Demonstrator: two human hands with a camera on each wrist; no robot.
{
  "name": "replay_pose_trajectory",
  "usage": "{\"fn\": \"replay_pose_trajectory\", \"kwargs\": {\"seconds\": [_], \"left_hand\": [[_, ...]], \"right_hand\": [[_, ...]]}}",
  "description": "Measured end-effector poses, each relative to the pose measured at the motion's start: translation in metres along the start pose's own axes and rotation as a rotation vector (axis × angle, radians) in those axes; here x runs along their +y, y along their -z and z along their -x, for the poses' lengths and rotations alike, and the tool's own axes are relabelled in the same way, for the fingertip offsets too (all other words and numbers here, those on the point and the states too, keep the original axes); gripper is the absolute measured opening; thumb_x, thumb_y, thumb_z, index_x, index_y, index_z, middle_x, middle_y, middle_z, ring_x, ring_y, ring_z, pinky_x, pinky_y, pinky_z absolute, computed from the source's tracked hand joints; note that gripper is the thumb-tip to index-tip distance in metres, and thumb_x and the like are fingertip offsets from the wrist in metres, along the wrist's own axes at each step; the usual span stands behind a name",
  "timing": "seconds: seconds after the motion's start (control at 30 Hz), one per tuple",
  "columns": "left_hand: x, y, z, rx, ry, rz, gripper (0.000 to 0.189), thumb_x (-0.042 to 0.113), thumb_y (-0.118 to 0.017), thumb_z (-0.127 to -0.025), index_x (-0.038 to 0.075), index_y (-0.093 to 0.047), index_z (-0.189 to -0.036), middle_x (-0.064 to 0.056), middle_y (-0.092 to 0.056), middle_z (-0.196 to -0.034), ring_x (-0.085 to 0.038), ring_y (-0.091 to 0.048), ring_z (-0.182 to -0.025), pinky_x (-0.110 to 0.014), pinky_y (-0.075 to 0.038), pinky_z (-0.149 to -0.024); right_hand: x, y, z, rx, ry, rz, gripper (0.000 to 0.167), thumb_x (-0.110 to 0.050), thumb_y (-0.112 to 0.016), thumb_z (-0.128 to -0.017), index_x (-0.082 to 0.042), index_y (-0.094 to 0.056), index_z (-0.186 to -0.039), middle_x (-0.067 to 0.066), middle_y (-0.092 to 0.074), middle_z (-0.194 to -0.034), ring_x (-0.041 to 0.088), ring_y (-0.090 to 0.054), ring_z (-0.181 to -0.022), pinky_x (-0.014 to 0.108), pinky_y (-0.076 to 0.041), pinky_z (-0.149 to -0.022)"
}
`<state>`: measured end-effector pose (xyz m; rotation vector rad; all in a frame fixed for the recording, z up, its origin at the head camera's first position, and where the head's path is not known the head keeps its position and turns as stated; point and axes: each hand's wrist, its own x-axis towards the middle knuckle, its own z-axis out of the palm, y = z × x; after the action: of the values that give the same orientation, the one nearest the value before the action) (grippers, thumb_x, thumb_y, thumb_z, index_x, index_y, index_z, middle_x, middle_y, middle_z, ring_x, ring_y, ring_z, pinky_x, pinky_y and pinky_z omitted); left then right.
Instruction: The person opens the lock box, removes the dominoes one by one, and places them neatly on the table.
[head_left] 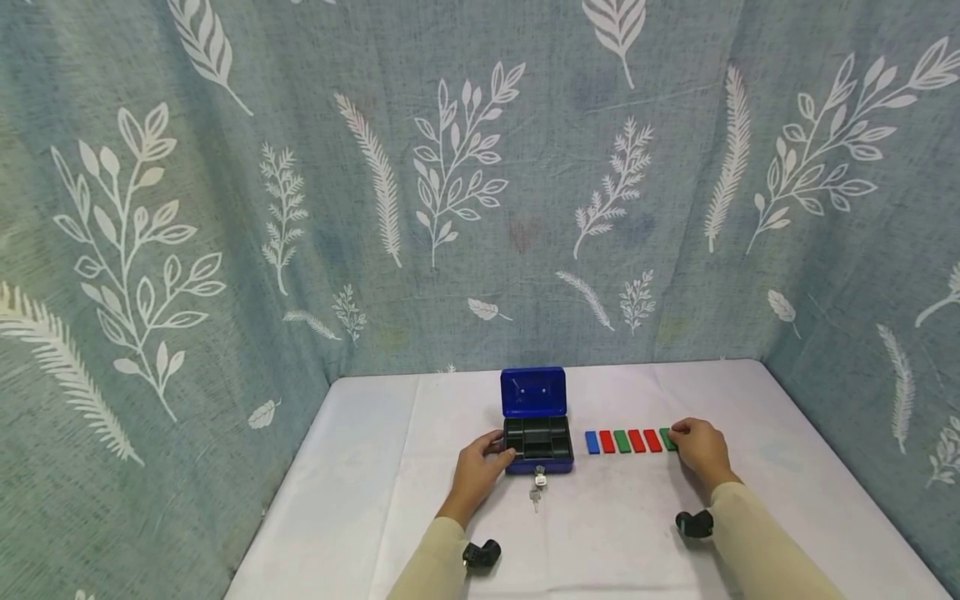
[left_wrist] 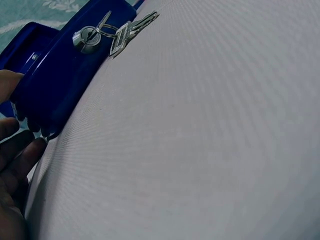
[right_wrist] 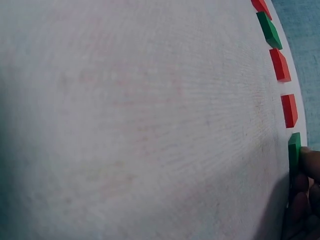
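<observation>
A blue cash box stands on the table with its lid raised, showing a black compartment tray. My left hand holds the box's left side, thumb over the rim and fingers along the outer wall. Keys hang from the front lock. To the right of the box lies a row of small flat blocks: a blue block, several red ones and two green ones. At the row's right end, my right hand pinches a green block between thumb and fingers.
A white cloth covers the table. Patterned blue-green curtains hang behind it and along both sides. In the row, a red block lies nearest the pinched green one. Black wrist devices sit at both sleeves.
</observation>
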<state>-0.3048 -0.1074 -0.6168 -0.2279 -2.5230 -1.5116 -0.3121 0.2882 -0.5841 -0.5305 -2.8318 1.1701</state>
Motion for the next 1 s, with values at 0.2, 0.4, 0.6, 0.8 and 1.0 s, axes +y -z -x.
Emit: {"fn": "replay_pose_trajectory", "kwargs": {"seconds": [0.2, 0.4, 0.6, 0.8, 1.0], "left_hand": [[0.001, 0.001, -0.001, -0.007, 0.001, 0.004, 0.05, 0.038, -0.072, -0.086, 0.01, -0.064, -0.128, 0.001, -0.07, -0.107, -0.016, -0.063, -0.103, -0.046, -0.043, -0.101], [0.002, 0.0, -0.001, -0.002, -0.014, 0.002, 0.051, 0.037, -0.072, -0.086, 0.008, -0.064, -0.127, -0.001, -0.07, -0.106, -0.017, -0.064, -0.102, -0.047, -0.043, -0.1], [0.003, 0.001, 0.001, -0.004, 0.005, 0.001, 0.05, 0.036, -0.073, -0.086, 0.009, -0.064, -0.127, -0.001, -0.07, -0.106, -0.018, -0.063, -0.103, -0.047, -0.043, -0.1], [0.003, 0.004, 0.001, -0.003, 0.016, 0.007, 0.052, 0.036, -0.073, -0.087, 0.009, -0.062, -0.13, -0.002, -0.069, -0.109, -0.019, -0.062, -0.106, -0.047, -0.043, -0.101], [0.005, 0.008, -0.006, -0.022, 0.007, 0.032, 0.055, 0.042, -0.071, -0.088, 0.007, -0.062, -0.129, -0.004, -0.069, -0.108, -0.021, -0.064, -0.104, -0.047, -0.046, -0.096]], "right_hand": [[0.003, -0.001, -0.001, 0.022, 0.005, 0.012, 0.026, -0.011, -0.06, -0.096, 0.007, -0.062, -0.114, 0.024, -0.062, -0.109, 0.036, -0.054, -0.095, 0.05, -0.047, -0.082], [0.003, 0.0, 0.0, 0.028, 0.009, 0.016, 0.025, -0.012, -0.06, -0.096, 0.007, -0.063, -0.113, 0.023, -0.063, -0.107, 0.035, -0.055, -0.093, 0.049, -0.048, -0.08], [0.001, 0.001, 0.002, 0.012, -0.004, 0.001, 0.025, -0.013, -0.06, -0.096, 0.006, -0.063, -0.113, 0.023, -0.062, -0.109, 0.035, -0.054, -0.095, 0.049, -0.048, -0.082], [-0.003, 0.003, 0.001, -0.003, 0.0, -0.004, 0.028, -0.014, -0.059, -0.097, 0.007, -0.062, -0.114, 0.024, -0.061, -0.109, 0.035, -0.053, -0.095, 0.05, -0.048, -0.084], [-0.002, 0.009, 0.004, 0.019, 0.006, -0.046, 0.029, -0.015, -0.055, -0.097, 0.008, -0.061, -0.115, 0.024, -0.061, -0.109, 0.036, -0.054, -0.096, 0.051, -0.048, -0.084]]}}
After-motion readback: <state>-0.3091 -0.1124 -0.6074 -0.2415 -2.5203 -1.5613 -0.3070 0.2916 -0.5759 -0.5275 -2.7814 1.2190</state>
